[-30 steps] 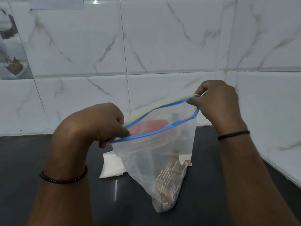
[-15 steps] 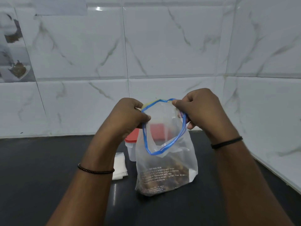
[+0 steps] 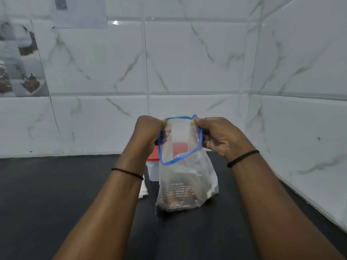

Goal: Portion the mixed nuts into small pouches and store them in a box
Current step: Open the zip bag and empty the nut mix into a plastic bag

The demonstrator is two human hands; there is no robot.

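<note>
A clear zip bag [image 3: 187, 177] with a blue zip rim stands upright on the dark counter [image 3: 56, 194], brown mixed nuts heaped in its bottom. My left hand [image 3: 150, 130] pinches the rim's left side and my right hand [image 3: 219, 137] pinches its right side, holding the mouth wide. Behind the bag stands a white box with a red lid [image 3: 153, 166], mostly hidden by the bag. A few flat white pouches [image 3: 143, 190] lie to its left, partly behind my left forearm.
White marble-pattern tiled walls [image 3: 187, 62] close off the back and the right side, forming a corner. A light ledge [image 3: 319, 194] runs along the right edge of the counter. Papers are stuck on the wall at upper left.
The bag went from hanging stretched sideways in the air to standing on the counter. Both hands drew closer together, and the zip mouth went from a narrow slit to a wide opening.
</note>
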